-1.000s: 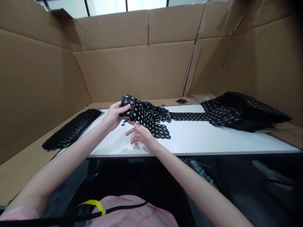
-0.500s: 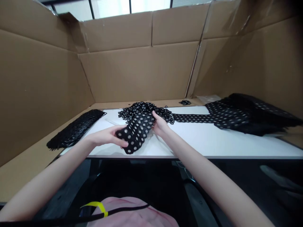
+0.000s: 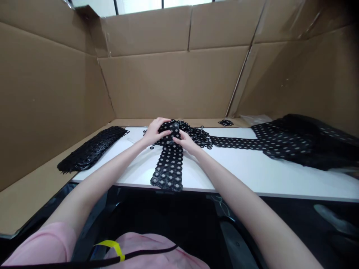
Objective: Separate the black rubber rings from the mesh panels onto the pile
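A black rubber-looking strip with rows of round holes (image 3: pixel 168 170) lies lengthwise on the white table, its near end at the front edge. My left hand (image 3: pixel 157 130) is closed on the far part of this strip from the left, fingers over its top. From the right, my right hand (image 3: pixel 187 142) grips the same raised, bent part with the thumb and fingers. Behind and beside both hands is a heap of small black rings (image 3: pixel 199 135), partly hidden by the left hand and the strip. One loose ring (image 3: pixel 152 148) lies left of the strip.
Black netted pieces (image 3: pixel 92 149) are stacked at the left. A narrow perforated band (image 3: pixel 237 142) runs right from the heap to a pile of perforated black sheets (image 3: pixel 294 140). A few rings (image 3: pixel 226 122) lie at the back. Cardboard walls (image 3: pixel 168 86) surround the white table (image 3: pixel 238 172).
Both hands have moved away from me toward the heap, the left one most. The strip, held up and folded before, now lies with its near part flat on the table. The view has shifted slightly.
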`<state>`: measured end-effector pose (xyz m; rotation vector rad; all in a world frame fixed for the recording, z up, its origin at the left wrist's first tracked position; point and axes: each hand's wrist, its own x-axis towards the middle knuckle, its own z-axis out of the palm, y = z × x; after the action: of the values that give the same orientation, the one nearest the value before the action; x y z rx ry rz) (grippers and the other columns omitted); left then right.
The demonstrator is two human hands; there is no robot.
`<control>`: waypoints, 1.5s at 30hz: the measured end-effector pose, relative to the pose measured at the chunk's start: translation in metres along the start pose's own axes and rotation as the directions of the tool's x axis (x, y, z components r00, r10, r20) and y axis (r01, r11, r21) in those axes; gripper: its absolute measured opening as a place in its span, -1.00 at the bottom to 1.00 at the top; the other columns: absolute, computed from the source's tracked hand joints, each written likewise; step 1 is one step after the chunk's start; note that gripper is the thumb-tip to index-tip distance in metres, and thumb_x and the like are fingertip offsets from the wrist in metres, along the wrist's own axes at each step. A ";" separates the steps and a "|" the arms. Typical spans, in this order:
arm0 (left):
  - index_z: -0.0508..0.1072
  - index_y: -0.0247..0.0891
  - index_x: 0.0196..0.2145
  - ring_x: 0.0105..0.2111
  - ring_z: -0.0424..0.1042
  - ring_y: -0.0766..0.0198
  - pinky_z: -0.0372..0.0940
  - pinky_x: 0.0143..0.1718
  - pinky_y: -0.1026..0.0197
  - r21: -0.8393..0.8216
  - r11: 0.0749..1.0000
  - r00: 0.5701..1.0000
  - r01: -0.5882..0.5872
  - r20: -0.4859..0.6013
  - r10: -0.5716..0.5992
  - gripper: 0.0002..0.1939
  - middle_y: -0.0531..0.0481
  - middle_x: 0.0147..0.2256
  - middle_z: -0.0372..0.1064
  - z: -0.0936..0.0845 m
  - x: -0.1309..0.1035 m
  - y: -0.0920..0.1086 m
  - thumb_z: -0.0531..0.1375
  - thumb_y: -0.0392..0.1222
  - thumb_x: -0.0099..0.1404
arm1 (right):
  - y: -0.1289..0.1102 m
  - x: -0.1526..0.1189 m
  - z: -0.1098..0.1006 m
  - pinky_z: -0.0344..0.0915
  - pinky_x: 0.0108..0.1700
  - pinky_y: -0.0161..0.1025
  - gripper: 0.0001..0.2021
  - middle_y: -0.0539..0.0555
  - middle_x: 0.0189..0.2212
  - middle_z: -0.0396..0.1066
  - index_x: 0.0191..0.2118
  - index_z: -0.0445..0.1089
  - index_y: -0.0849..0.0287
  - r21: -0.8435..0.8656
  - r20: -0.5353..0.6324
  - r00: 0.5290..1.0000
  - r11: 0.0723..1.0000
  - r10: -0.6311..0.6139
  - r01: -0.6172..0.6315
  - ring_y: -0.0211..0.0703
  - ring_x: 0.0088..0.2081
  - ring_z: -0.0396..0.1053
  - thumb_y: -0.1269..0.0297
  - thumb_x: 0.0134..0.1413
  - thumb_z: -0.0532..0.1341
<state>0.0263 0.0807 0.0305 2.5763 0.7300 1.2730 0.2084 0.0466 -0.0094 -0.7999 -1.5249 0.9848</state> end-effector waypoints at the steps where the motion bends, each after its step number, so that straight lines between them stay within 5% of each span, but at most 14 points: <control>1: 0.38 -0.24 0.02 0.02 0.33 0.12 0.17 0.08 0.08 0.011 1.000 0.999 -0.024 0.033 0.024 -0.54 -0.15 0.02 0.37 0.010 -0.002 -0.002 0.22 -0.02 0.20 | 0.001 -0.003 -0.002 0.26 -0.02 -0.12 -0.64 0.02 -0.18 0.47 -0.18 0.40 0.12 -0.013 0.020 1.000 1.000 0.004 -0.004 -0.09 -0.11 0.35 0.23 -0.22 0.30; 4: 0.44 -0.27 -0.10 -0.06 0.38 0.09 0.21 0.02 0.08 0.059 0.997 0.998 0.056 -0.001 -0.056 -0.67 -0.15 -0.09 0.44 0.032 -0.012 -0.005 0.18 -0.04 0.24 | 0.001 -0.009 -0.010 0.28 -0.15 -0.17 -0.74 0.00 -0.35 0.46 -0.33 0.43 0.16 -0.107 0.053 0.998 0.994 0.024 -0.018 -0.12 -0.24 0.35 0.15 -0.20 0.31; 8: 0.45 -0.26 -0.13 -0.17 0.43 0.14 0.24 -0.09 0.16 0.052 0.991 0.987 0.122 0.095 -0.127 -0.71 -0.09 -0.16 0.48 0.040 -0.027 -0.006 0.09 -0.06 0.31 | -0.004 -0.011 -0.016 0.24 -0.28 -0.22 -0.78 -0.03 -0.52 0.37 -0.46 0.39 0.16 -0.242 -0.076 0.997 0.970 -0.022 0.003 -0.20 -0.40 0.29 0.14 -0.22 0.33; 12: 0.31 -0.22 0.04 -0.13 0.42 0.16 0.24 -0.07 0.18 0.027 0.990 0.990 0.137 0.032 -0.138 -0.61 -0.05 -0.08 0.43 0.038 -0.031 -0.001 0.14 -0.08 0.28 | -0.009 -0.013 -0.014 0.20 -0.31 -0.26 -0.69 -0.10 -0.53 0.32 -0.25 0.35 0.11 -0.252 -0.101 0.991 0.966 -0.090 0.062 -0.26 -0.46 0.25 0.24 -0.22 0.30; 16: 0.36 -0.22 -0.03 -0.09 0.40 0.19 0.22 -0.03 0.19 0.073 0.994 0.997 0.082 0.010 -0.082 -0.72 -0.05 -0.06 0.42 0.037 -0.031 0.002 0.06 -0.13 0.34 | -0.007 -0.015 -0.013 0.13 -0.38 -0.30 -0.67 -0.15 -0.54 0.23 -0.14 0.30 0.08 -0.298 -0.112 0.983 0.949 -0.143 0.104 -0.32 -0.53 0.15 0.25 -0.12 0.22; 27: 0.46 -0.26 -0.14 -0.19 0.41 0.16 0.26 -0.12 0.16 0.073 0.996 0.996 0.052 0.068 -0.057 -0.70 -0.08 -0.22 0.43 0.042 -0.030 -0.009 0.24 -0.08 0.20 | 0.004 -0.010 -0.020 0.15 -0.31 -0.23 -0.78 -0.07 -0.56 0.29 -0.34 0.50 0.10 -0.491 -0.083 0.985 0.866 -0.153 0.093 -0.24 -0.50 0.20 0.25 -0.26 0.35; 34: 0.49 -0.24 -0.20 -0.17 0.40 0.15 0.25 -0.10 0.15 0.094 0.991 0.983 0.095 0.146 -0.108 -0.73 -0.07 -0.21 0.42 0.046 -0.028 -0.017 0.24 -0.05 0.19 | 0.005 -0.011 -0.016 0.15 -0.27 -0.21 -0.93 -0.02 -0.51 0.40 -0.45 0.46 0.09 -0.587 -0.090 0.983 0.806 -0.158 0.076 -0.16 -0.40 0.28 0.35 -0.19 0.28; 45: 0.52 -0.26 -0.32 -0.32 0.42 0.21 0.21 -0.26 0.23 0.053 0.987 0.970 0.153 0.181 -0.160 -0.81 0.00 -0.34 0.50 0.047 -0.024 -0.014 0.25 -0.11 0.14 | 0.010 -0.010 -0.011 0.18 -0.35 -0.23 -0.93 -0.05 -0.61 0.32 -0.51 0.35 0.12 -0.545 -0.137 0.986 0.838 -0.097 0.006 -0.20 -0.49 0.25 0.40 -0.25 0.23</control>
<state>0.0456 0.0837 -0.0206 2.5638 0.9076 0.9674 0.2211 0.0438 -0.0216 -1.1981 -1.6951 0.4207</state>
